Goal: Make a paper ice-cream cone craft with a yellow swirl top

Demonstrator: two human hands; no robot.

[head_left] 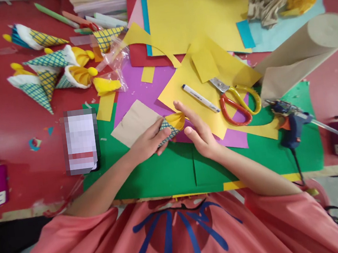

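Note:
My left hand [149, 142] is closed around a small craft cone [169, 132], blue-green with a crisscross pattern and lined with yellow at its mouth. The cone's wide end points up and to the right. Close beside that mouth is my right hand [200, 133], its thumb and fingers apart with nothing between them; whether a fingertip touches the yellow edge I cannot tell. Under the left fingers lies a beige square [136, 123]. A capped marker [201, 98] rests on yellow sheets above my right hand, and scissors [236, 104] with red and yellow handles lie to its right.
Several finished-looking cones [54, 73] lie at the upper left, near a phone [81, 141] with a blurred screen. A glue gun [294, 127] with its cord sits at the right, below a beige roll [307, 50]. A green mat [163, 176] covers the front edge.

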